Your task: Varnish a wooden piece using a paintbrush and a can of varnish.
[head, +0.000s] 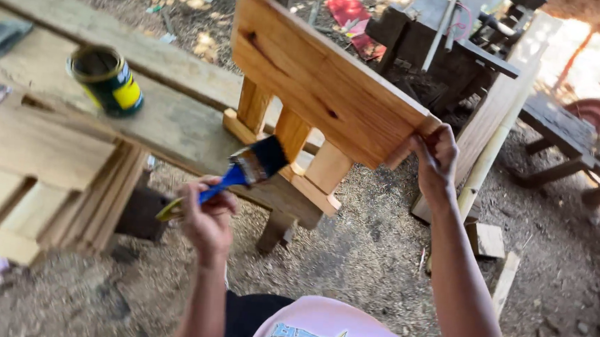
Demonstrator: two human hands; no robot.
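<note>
Head view of a person finishing a small slatted wooden panel (320, 85) outdoors. The right hand (433, 157) gripped the panel at its lower right corner, fingers (450, 140) clenched over the edge, and held it tilted so that its broad top board ran from upper left to lower right; its lower rail rested on the plank surface (169, 121). The left hand (206, 220) was closed around the blue handle of a flat paintbrush (247, 170), whose dark bristles pointed up and to the right and lay just beside, perhaps touching, the short upright slats below the top board. The panel thus lay up and to the right of the brush hand, with the brush's long axis roughly in line with that direction and nearly crosswise to the slats. An open tin (107, 80) with a yellow and green label stood on the same surface, well apart to the left and nearer the left hand. A stack of similar unfinished panels (38, 185) lay at lower left. Bare dirt ground (371, 258) lay open beneath both forearms; dark benches (569, 148) and scrap stood to the right, beyond the panel.
</note>
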